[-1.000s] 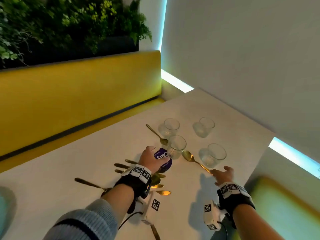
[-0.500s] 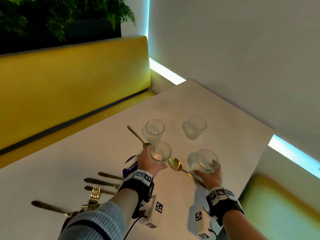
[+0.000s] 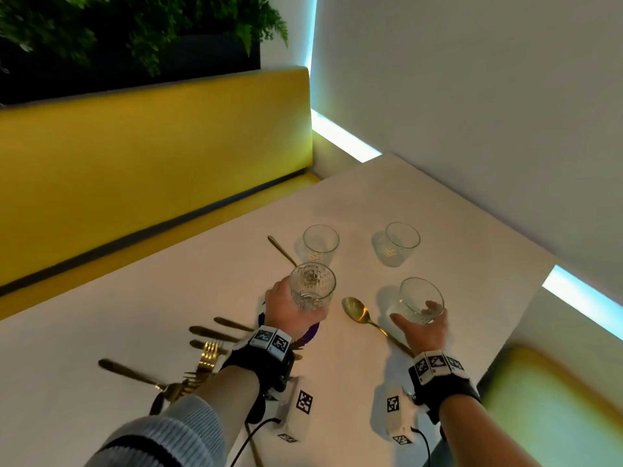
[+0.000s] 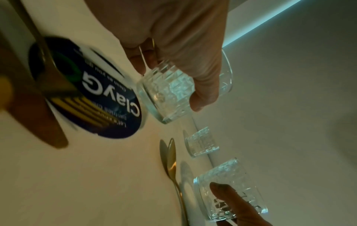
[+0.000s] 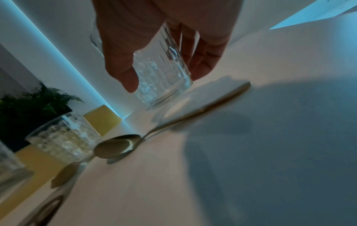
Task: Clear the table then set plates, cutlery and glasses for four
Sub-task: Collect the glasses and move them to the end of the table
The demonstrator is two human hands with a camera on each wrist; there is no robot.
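Observation:
My left hand (image 3: 286, 308) grips a clear patterned glass (image 3: 312, 288) round its side and holds it tilted just above the white table (image 3: 135, 315). In the left wrist view the left hand (image 4: 183, 45) has its thumb and fingers wrapped round this glass (image 4: 166, 94). My right hand (image 3: 424, 328) grips a second glass (image 3: 419, 299), also tilted and a little off the table. In the right wrist view that hand (image 5: 164, 30) holds the second glass (image 5: 164, 85). Two more glasses (image 3: 320, 242) (image 3: 399, 242) stand upright further back.
A gold spoon (image 3: 355, 310) lies between my hands, another spoon (image 3: 281, 251) left of the far glasses. Gold forks and knives (image 3: 205, 352) lie scattered at the left, beside a round purple disc (image 4: 108, 104). A yellow bench (image 3: 151, 156) runs behind; a wall borders the right.
My left hand left the purple disc and took hold of the near-left glass. My right hand moved from beside the spoon handle onto the near-right glass. Both glasses have since tilted and risen slightly.

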